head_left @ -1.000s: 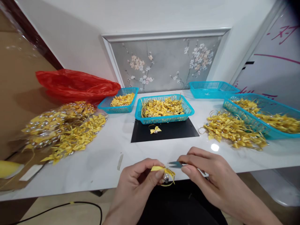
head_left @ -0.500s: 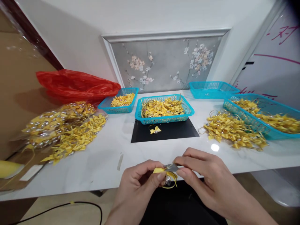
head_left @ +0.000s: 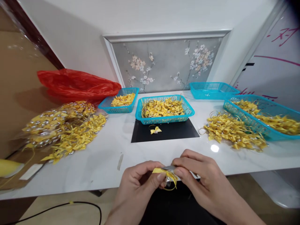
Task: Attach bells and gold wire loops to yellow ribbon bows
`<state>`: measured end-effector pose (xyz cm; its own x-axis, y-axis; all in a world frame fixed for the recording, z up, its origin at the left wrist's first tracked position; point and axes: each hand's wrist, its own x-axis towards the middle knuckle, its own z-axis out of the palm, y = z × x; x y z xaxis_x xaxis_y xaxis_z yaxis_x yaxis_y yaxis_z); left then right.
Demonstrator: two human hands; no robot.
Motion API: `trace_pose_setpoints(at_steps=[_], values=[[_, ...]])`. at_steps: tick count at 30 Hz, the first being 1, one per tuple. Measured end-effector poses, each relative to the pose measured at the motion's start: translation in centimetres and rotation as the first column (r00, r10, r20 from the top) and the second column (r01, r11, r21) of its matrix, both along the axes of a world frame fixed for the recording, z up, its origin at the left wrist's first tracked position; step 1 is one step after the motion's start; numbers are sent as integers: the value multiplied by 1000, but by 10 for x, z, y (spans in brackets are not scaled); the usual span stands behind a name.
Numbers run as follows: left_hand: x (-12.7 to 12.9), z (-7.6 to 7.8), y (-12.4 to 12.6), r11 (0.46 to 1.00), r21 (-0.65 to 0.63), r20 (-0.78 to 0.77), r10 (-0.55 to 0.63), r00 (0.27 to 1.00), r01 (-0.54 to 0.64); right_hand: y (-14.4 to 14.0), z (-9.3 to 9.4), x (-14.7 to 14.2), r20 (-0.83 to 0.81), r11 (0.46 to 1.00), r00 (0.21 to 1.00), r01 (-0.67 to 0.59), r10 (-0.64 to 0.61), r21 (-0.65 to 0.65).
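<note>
Just over the table's front edge, my left hand [head_left: 142,184] pinches a yellow ribbon bow [head_left: 159,170] between thumb and fingers. A shiny silver bead [head_left: 168,180] sits at the bow, and a thin yellow loop hangs below it. My right hand [head_left: 199,175] is closed, thumb against fingers, on a small flat grey piece [head_left: 169,167]. That piece lies against the top of the bow; its exact kind is unclear. Beyond the hands, a single yellow bow with a bead [head_left: 155,130] lies on a black mat [head_left: 164,132].
A blue basket [head_left: 164,120] of yellow bows stands behind the mat. Other blue baskets are at the back left [head_left: 117,109], back right [head_left: 213,91] and right [head_left: 269,131]. Bow piles lie right [head_left: 234,131] and left [head_left: 77,137], near a red plastic bag [head_left: 77,84].
The grey piece has tilted so that less of its face shows. My right hand has shifted slightly left, nearer the bow; my left hand has barely moved.
</note>
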<state>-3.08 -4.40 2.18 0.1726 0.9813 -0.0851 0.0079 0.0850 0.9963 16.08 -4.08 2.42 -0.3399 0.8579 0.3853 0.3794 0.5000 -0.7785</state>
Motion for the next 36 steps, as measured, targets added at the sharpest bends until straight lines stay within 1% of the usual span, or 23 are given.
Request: trace_pose_setpoints(at_steps=[2, 5, 9, 12, 14, 17, 19, 23, 25, 27, 28, 29, 30, 31, 32, 33, 34, 36], values=[[0, 0, 1, 1000, 10, 19, -3, 1000, 3, 2, -2, 0, -51, 1000, 999, 11, -11, 1], [0, -2, 3, 1000, 19, 29, 9, 1000, -10, 6, -4, 2, -101, 998, 993, 68, -68, -3], [0, -7, 7, 996, -4, 69, 92, 993, -92, 10, -8, 6, -63, 991, 992, 105, -110, -82], [0, -12, 9, 994, -1, 73, 110, 991, -110, 11, -11, 6, -47, 981, 992, 105, -114, -164], [1, -12, 10, 992, 34, 68, 116, 991, -119, 11, -12, 6, -40, 978, 993, 106, -115, -177], [3, -9, 11, 983, 124, 49, 127, 991, -132, 10, -10, 8, -3, 988, 994, 105, -106, -112], [4, -4, 11, 968, 208, -1, 143, 990, -140, 10, -6, 11, 31, 994, 995, 94, -93, -60], [5, 2, 11, 914, 382, -119, 193, 974, -135, 9, 0, 16, 64, 995, 993, 103, -103, 1], [4, 2, 10, 892, 437, -158, 201, 967, -114, 10, -1, 17, 82, 992, 989, 120, -121, 25], [5, 0, 9, 879, 464, -177, 215, 961, -111, 14, -8, 19, 143, 983, 973, 173, -181, 64], [5, -1, 10, 876, 468, -178, 224, 958, -118, 17, -15, 20, 200, 970, 950, 224, -239, 95], [5, -2, 10, 871, 475, -179, 234, 956, -124, 21, -22, 22, 271, 950, 912, 283, -309, 133], [5, -3, 10, 862, 491, -186, 242, 952, -123, 26, -30, 25, 345, 921, 854, 346, -389, 181], [5, -4, 10, 845, 523, -200, 250, 947, -113, 30, -38, 28, 416, 894, 791, 393, -449, 216], [5, -5, 10, 817, 569, -224, 262, 939, -92, 33, -45, 31, 454, 870, 742, 426, -493, 249], [5, -5, 10, 777, 626, -251, 277, 927, -63, 35, -50, 33, 473, 859, 718, 441, -511, 260], [4, -5, 9, 729, 684, -275, 302, 913, -35, 34, -52, 35, 467, 860, 722, 444, -509, 251], [3, -5, 7, 626, 780, -301, 366, 881, 7, 28, -49, 34, 380, 889, 803, 421, -459, 183]])
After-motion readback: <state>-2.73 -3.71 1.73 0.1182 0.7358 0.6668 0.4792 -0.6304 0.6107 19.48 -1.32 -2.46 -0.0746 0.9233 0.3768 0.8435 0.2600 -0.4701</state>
